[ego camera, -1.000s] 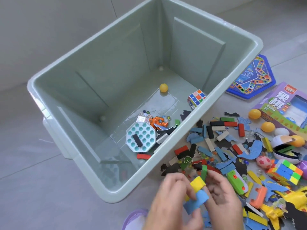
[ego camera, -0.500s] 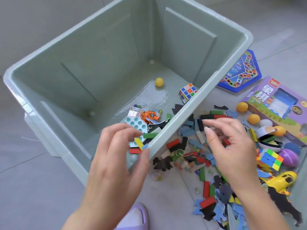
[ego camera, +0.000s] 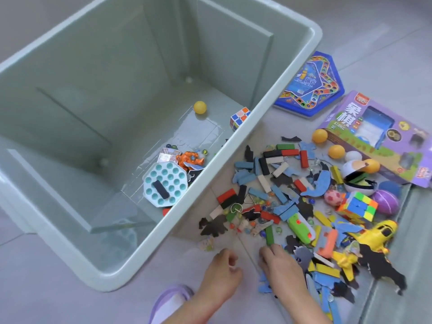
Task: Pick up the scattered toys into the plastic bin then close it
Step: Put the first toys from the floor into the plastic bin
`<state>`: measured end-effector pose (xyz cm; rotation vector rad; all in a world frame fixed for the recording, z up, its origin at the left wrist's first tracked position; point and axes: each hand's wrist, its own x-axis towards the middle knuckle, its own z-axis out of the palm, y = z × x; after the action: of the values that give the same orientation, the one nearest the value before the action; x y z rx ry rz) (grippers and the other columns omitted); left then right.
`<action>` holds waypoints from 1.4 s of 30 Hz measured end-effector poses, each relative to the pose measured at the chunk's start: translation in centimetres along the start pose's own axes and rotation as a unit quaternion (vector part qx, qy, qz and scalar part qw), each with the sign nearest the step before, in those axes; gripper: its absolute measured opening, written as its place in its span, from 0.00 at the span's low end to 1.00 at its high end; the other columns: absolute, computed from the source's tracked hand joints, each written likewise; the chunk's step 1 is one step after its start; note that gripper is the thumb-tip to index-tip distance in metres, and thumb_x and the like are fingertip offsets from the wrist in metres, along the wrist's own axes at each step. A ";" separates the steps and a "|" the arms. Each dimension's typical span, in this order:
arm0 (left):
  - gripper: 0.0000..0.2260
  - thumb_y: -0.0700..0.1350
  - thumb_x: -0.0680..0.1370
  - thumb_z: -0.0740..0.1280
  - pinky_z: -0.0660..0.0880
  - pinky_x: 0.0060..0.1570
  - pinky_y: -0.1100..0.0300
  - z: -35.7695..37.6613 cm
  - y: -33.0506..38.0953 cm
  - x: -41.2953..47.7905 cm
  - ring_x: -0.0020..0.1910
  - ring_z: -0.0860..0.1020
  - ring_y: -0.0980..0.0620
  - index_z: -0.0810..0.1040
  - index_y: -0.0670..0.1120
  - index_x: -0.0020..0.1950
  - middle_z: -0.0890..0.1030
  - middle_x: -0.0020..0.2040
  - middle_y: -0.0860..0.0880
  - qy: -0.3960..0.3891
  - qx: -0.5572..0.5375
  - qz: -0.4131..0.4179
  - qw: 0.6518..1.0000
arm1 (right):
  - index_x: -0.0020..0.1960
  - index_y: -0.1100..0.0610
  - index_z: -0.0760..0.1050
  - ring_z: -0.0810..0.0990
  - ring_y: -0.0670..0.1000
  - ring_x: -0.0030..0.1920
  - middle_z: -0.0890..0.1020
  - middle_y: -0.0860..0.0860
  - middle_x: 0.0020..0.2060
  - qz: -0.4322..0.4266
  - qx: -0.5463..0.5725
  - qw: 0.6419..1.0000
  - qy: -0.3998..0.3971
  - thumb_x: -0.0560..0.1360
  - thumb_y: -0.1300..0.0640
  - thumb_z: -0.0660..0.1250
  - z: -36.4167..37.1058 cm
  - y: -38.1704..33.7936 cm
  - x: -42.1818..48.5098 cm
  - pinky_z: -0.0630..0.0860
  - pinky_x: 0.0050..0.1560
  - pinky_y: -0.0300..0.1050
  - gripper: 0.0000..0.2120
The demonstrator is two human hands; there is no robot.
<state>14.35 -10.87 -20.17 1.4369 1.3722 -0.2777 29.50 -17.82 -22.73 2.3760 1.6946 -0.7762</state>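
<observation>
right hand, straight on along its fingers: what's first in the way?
Probably the green block standing on end just past the right hand; its fingertips look almost on it, though depth is unclear.

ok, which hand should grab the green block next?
Right. The right hand sits directly below the green block, fingertips almost touching it. The left hand is farther left, nearer the bin.

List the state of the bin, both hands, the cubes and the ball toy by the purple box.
plastic bin: open, no lid on, mostly empty
left hand: on the floor, fingers curled; contents unclear
right hand: down on the scattered pieces
white-faced puzzle cube: inside the bin
bright puzzle cube: on the floor, scrambled
red-and-white ball toy: hinged open
</observation>
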 end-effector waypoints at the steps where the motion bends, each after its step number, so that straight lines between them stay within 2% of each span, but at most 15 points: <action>1: 0.06 0.45 0.75 0.63 0.72 0.47 0.63 0.3 0.2 0.5 0.46 0.75 0.54 0.68 0.52 0.50 0.76 0.52 0.53 0.017 0.005 0.010 1.000 | 0.34 0.51 0.74 0.76 0.50 0.27 0.74 0.49 0.30 -0.003 0.005 1.000 0.018 0.53 0.56 0.81 0.1 0.1 0.3 0.64 0.20 0.42 0.18; 4: 0.09 0.43 0.76 0.63 0.72 0.48 0.65 0.6 2.0 2.2 0.47 0.74 0.56 0.73 0.51 0.55 0.74 0.53 0.53 0.072 0.003 0.074 0.995 | 0.43 0.55 0.76 0.79 0.52 0.34 0.77 0.51 0.39 0.057 0.147 0.983 0.090 0.67 0.59 0.74 -1.0 0.9 0.9 0.68 0.29 0.41 0.09; 8: 0.10 0.43 0.78 0.62 0.72 0.50 0.62 0.5 4.5 4.3 0.53 0.74 0.54 0.73 0.48 0.60 0.71 0.58 0.53 0.121 0.056 0.175 0.976 | 0.58 0.57 0.74 0.77 0.52 0.50 0.77 0.51 0.50 0.094 0.203 0.965 0.138 0.74 0.58 0.66 -2.7 2.5 3.1 0.72 0.44 0.43 0.13; 12: 0.07 0.43 0.80 0.60 0.73 0.43 0.58 0.5 4.9 5.2 0.52 0.74 0.49 0.72 0.47 0.57 0.71 0.55 0.49 0.115 0.180 0.213 0.953 | 0.58 0.58 0.75 0.80 0.58 0.42 0.79 0.55 0.45 0.068 0.127 0.982 0.120 0.72 0.62 0.67 -2.5 2.7 4.3 0.73 0.32 0.47 0.14; 16: 0.14 0.35 0.75 0.64 0.73 0.42 0.59 0.3 4.7 5.3 0.53 0.74 0.47 0.71 0.44 0.60 0.71 0.57 0.46 0.124 0.287 0.250 0.916 | 0.45 0.59 0.76 0.77 0.56 0.30 0.77 0.54 0.35 0.051 0.091 0.986 0.132 0.69 0.63 0.72 -2.0 2.5 4.4 0.70 0.23 0.45 0.07; 21: 0.24 0.38 0.51 0.81 0.72 0.24 0.65 0.6 3.7 5.4 0.32 0.78 0.54 0.79 0.46 0.44 0.79 0.38 0.50 0.100 0.331 0.306 0.887 | 0.43 0.59 0.78 0.77 0.55 0.33 0.76 0.53 0.38 0.047 0.124 0.981 0.142 0.71 0.61 0.71 -1.7 2.7 3.8 0.74 0.26 0.48 0.03; 22: 0.24 0.38 0.53 0.81 0.74 0.26 0.64 0.7 3.5 5.6 0.34 0.79 0.53 0.79 0.45 0.45 0.79 0.39 0.50 0.098 0.322 0.312 0.889 | 0.44 0.59 0.79 0.78 0.55 0.35 0.77 0.53 0.39 0.033 0.143 0.979 0.141 0.70 0.62 0.71 -1.8 2.5 3.5 0.76 0.29 0.48 0.04; 25: 0.15 0.39 0.73 0.70 0.74 0.44 0.61 0.4 3.6 5.3 0.53 0.77 0.51 0.74 0.45 0.59 0.78 0.55 0.49 0.118 0.247 0.280 0.920 | 0.52 0.58 0.80 0.81 0.56 0.42 0.78 0.54 0.45 -0.011 0.151 0.983 0.106 0.70 0.61 0.71 -1.6 1.5 3.1 0.78 0.39 0.48 0.10; 27: 0.09 0.43 0.78 0.65 0.73 0.47 0.63 0.2 3.3 4.9 0.53 0.75 0.55 0.72 0.48 0.57 0.76 0.54 0.54 0.177 0.135 0.219 0.950 | 0.60 0.56 0.75 0.80 0.57 0.49 0.77 0.54 0.52 0.005 0.149 0.988 0.038 0.74 0.57 0.67 -1.2 0.8 3.0 0.77 0.47 0.50 0.15; 29: 0.07 0.44 0.76 0.67 0.76 0.45 0.64 -0.3 3.1 4.1 0.47 0.76 0.57 0.72 0.51 0.52 0.77 0.48 0.56 0.198 0.006 0.158 0.967 | 0.61 0.54 0.72 0.78 0.57 0.52 0.75 0.53 0.54 0.028 0.135 0.990 0.005 0.75 0.54 0.64 -0.5 0.4 2.9 0.75 0.48 0.50 0.15; 33: 0.12 0.40 0.75 0.68 0.73 0.39 0.71 0.1 1.9 2.6 0.43 0.76 0.59 0.69 0.56 0.47 0.77 0.45 0.55 0.145 -0.093 0.112 0.979 | 0.53 0.56 0.76 0.80 0.60 0.43 0.77 0.55 0.49 0.028 0.081 0.996 0.018 0.73 0.54 0.67 -0.1 -0.2 2.4 0.76 0.36 0.52 0.10; 36: 0.15 0.40 0.74 0.66 0.71 0.39 0.73 1.6 0.6 1.8 0.42 0.76 0.60 0.66 0.60 0.44 0.76 0.45 0.57 0.122 -0.088 0.086 0.985 | 0.38 0.55 0.79 0.75 0.56 0.21 0.77 0.54 0.33 -0.006 -0.001 0.999 0.042 0.53 0.60 0.81 0.1 -0.5 1.4 0.62 0.17 0.41 0.17; 38: 0.15 0.40 0.74 0.67 0.71 0.39 0.73 2.4 0.0 1.6 0.42 0.76 0.59 0.65 0.60 0.42 0.77 0.45 0.55 0.126 -0.087 0.067 0.986 | 0.35 0.56 0.77 0.72 0.54 0.20 0.75 0.54 0.31 -0.020 -0.010 0.997 0.069 0.48 0.63 0.82 1.0 -0.8 0.5 0.60 0.15 0.40 0.20; 40: 0.14 0.40 0.73 0.68 0.70 0.38 0.74 2.5 -0.1 1.4 0.41 0.77 0.59 0.66 0.58 0.41 0.78 0.44 0.55 0.135 -0.107 0.038 0.984 | 0.37 0.56 0.76 0.73 0.54 0.22 0.73 0.53 0.32 -0.038 0.002 0.996 0.076 0.54 0.63 0.79 1.9 -1.1 -0.3 0.64 0.16 0.41 0.16; 42: 0.13 0.39 0.73 0.69 0.70 0.38 0.76 1.9 0.1 1.0 0.39 0.77 0.59 0.69 0.57 0.42 0.78 0.44 0.56 0.159 -0.150 0.018 0.976 | 0.38 0.57 0.75 0.75 0.54 0.25 0.72 0.52 0.34 -0.049 0.044 0.993 0.098 0.66 0.58 0.71 2.7 -1.0 -0.9 0.68 0.19 0.42 0.05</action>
<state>15.64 -11.79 -21.66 1.2867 1.5658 0.1872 27.43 -19.23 -24.40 2.5192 1.9015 -0.6629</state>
